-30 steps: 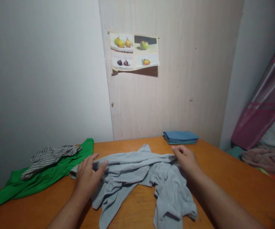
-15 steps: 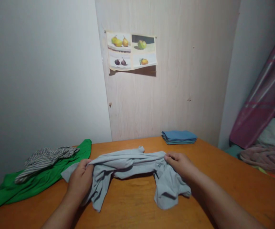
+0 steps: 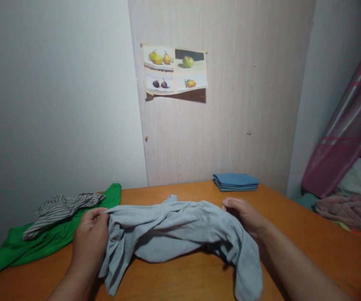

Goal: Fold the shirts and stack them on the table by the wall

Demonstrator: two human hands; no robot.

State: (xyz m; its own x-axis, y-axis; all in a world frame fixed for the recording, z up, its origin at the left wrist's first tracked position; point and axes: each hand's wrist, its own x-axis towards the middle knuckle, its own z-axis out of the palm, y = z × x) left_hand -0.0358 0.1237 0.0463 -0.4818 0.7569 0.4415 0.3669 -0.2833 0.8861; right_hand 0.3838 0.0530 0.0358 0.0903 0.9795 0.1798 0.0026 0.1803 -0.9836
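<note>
A crumpled light grey garment (image 3: pixel 180 230) is stretched between my hands above the table, its ends drooping on both sides. My left hand (image 3: pixel 91 234) pinches its left upper edge, thumb pressed against the fingers. At the other end, my right hand (image 3: pixel 243 215) is closed on the upper right part of the cloth; its fingertips are partly hidden behind the fabric. Whether the garment is a shirt or something else, I cannot tell. Part of its lower edge hangs close to the tabletop.
On the left of the orange table (image 3: pixel 155 284) lies a green garment (image 3: pixel 49 246), with a striped cloth (image 3: pixel 61 209) bunched on top. A folded blue cloth stack (image 3: pixel 235 182) sits at the back right. Beyond the right edge are pinkish fabrics (image 3: pixel 346 209).
My left hand has shifted left and my right hand slightly right, spreading the grey garment wider. Its middle now hangs lower and its right end droops further toward me.
</note>
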